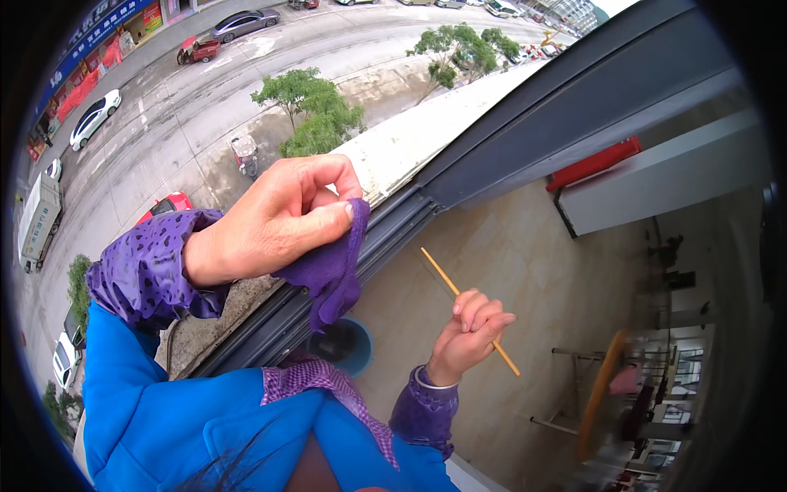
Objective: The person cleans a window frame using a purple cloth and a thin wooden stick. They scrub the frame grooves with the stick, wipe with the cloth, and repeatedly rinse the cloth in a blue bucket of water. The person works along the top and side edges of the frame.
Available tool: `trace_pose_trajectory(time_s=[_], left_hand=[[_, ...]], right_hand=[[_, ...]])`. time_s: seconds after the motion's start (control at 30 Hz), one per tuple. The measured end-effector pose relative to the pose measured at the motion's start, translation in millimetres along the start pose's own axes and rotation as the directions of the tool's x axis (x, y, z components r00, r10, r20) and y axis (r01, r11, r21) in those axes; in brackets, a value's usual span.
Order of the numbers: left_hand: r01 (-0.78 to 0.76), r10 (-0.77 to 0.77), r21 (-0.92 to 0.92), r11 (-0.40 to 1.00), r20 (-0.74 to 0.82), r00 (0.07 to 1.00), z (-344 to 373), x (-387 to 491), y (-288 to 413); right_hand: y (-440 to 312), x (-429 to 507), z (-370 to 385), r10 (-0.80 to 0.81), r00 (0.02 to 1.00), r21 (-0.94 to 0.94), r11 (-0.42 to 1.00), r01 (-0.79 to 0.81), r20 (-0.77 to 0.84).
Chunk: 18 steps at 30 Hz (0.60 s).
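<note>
A purple cloth point(335, 270) hangs from my left hand point(276, 221), its upper edge pinched between thumb and fingers. This hand is over the dark metal window track point(375, 246), on the street side. A thin wooden stick point(444, 273), shaped like a chopstick, is gripped in my right hand point(470, 335). Its fingers curl around the stick, and both ends stick out. The right hand is inside the room, above the tiled floor point(393, 307). Purple patterned sleeve covers point(147, 264) are on both forearms, and a metal bangle point(435, 382) circles the right wrist.
A blue bucket point(363, 347) holding dark contents stands below the track. The dark window frame point(572, 98) rises at upper right. Outside lie a pale ledge point(393, 150) and, far below, a street point(166, 117) with vehicles and trees. A round-topped table point(602, 393) stands indoors at right.
</note>
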<state>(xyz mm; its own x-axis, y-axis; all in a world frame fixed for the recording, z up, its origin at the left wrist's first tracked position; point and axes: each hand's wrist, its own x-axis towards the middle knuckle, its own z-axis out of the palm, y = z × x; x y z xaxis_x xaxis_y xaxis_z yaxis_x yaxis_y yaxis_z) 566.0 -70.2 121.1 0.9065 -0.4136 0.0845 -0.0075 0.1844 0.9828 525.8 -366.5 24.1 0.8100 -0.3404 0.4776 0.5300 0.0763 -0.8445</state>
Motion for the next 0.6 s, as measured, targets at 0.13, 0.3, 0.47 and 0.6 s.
trace_pose_trajectory(time_s=[0.13, 0.3, 0.47, 0.6], left_hand=[[-0.137, 0.132, -0.020, 0.990, -0.174, 0.976, 12.3, 30.9, -28.6], [-0.084, 0.156, 0.828, 0.555, -0.004, 0.988, 42.7, 91.8, -107.0], [-0.222, 0.376, 0.944, 0.245, 0.118, 0.919, 48.0, 120.9, -139.4], [-0.170, 0.350, 0.984, 0.041, 0.145, 0.925, 51.4, 118.4, -132.2]], right_hand=[[2.5, -3.1, -10.0, -0.006, 0.997, 0.060, 0.998, 0.011, -0.081], [0.9, -19.1, -24.5, 0.037, 0.991, 0.095, 0.995, -0.025, -0.126], [-1.9, -33.1, -44.0, 0.044, 0.985, 0.076, 0.997, -0.032, -0.165], [-5.3, -37.1, -56.7, 0.001, 0.972, 0.032, 0.999, 0.007, -0.233]])
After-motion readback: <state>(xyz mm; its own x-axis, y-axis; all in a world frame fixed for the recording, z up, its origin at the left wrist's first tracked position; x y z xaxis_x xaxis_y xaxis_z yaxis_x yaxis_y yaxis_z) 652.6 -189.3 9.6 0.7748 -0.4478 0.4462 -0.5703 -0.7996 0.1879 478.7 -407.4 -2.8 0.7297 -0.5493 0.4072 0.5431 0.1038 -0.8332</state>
